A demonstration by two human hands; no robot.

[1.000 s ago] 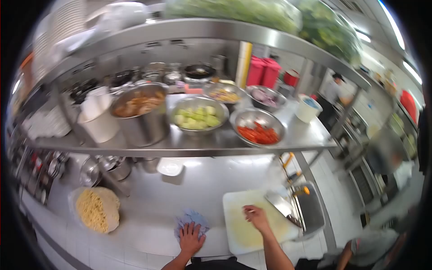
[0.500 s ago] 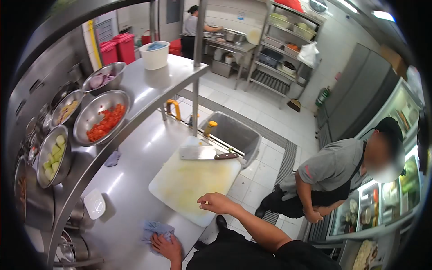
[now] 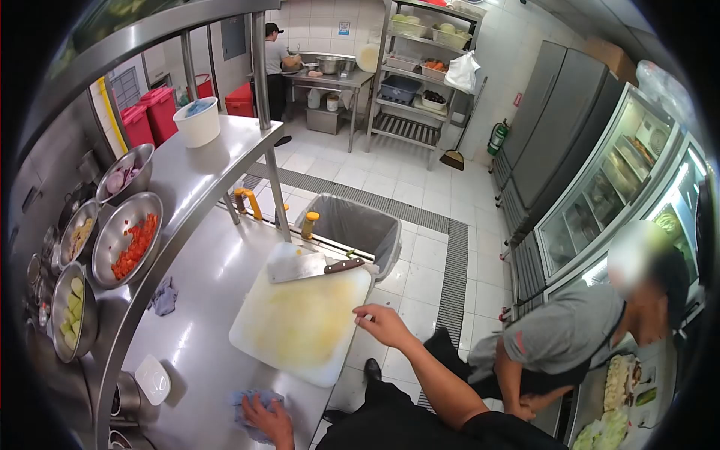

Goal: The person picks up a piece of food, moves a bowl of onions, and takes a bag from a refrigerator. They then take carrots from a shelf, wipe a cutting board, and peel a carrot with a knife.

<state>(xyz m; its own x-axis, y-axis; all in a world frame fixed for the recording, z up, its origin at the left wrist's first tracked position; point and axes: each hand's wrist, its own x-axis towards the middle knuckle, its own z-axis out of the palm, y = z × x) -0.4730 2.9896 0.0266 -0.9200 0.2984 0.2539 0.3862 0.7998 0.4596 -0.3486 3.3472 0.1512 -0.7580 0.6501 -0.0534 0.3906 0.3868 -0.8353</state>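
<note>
While left hand (image 3: 268,422) presses cloth (image 3: 246,399), right hand (image 3: 384,327) touches cutting board (image 3: 300,322) edge.

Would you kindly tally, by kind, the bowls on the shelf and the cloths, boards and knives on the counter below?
Steel bowls: 4
Cloths: 2, one under the left hand
Cutting board: 1
Cleaver: 1
Total: 8
</note>
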